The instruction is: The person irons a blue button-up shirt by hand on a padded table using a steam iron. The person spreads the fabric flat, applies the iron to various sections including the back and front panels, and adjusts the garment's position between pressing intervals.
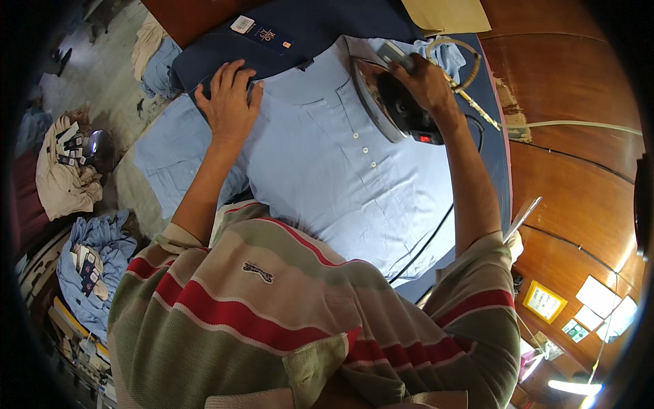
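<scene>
A light blue shirt (300,163) lies spread on a dark blue padded ironing surface (204,61), its buttoned placket and collar end pointing away from me. In my right hand (429,85) is the handle of an electric iron (381,102). The iron's plate rests on the shirt's upper right part, beside the placket. My left hand (231,102) lies with fingers spread at the shirt's upper left edge, the fingertips reaching onto the dark surface. Beneath my left forearm hangs more light blue cloth (170,150). A dark hang tag (269,37) lies beyond the shirt.
A tan envelope-like sheet (449,15) is at the far right corner. The iron's cord (429,238) crosses the shirt's near right. Beside it, a wrapped hose (470,82) loops near crumpled cloth. Garment piles (68,170) stand at left; a wooden wall (565,163) rises at right.
</scene>
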A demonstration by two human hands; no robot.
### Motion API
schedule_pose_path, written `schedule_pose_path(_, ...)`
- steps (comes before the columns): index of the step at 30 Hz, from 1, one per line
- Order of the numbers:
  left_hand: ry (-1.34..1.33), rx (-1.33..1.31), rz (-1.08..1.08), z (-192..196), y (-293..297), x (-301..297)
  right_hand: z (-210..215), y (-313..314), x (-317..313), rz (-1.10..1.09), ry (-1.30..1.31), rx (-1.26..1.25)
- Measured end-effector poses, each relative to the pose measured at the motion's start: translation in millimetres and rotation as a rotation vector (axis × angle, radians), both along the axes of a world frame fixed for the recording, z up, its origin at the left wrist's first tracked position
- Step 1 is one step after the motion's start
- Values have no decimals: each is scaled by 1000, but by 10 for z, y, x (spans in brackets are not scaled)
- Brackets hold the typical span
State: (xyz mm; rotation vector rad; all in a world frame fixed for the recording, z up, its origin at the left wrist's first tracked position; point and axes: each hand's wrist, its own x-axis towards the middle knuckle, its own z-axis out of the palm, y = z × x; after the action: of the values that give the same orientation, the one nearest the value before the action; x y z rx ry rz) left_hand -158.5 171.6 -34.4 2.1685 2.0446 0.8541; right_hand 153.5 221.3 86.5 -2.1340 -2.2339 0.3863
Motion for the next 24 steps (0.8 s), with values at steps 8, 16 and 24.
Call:
schedule_pose_path(8, 3, -41, -197, 84, -119, 278, 117, -710, 397, 350, 80, -164)
schedule_pose_path(16, -126, 97, -499, 134, -53, 846, -5, -459, 180, 428, 198, -45)
schedule_pose_path(24, 490, 127, -690, -542, 174, 1337, 294, -1617, 805, 330, 87, -295)
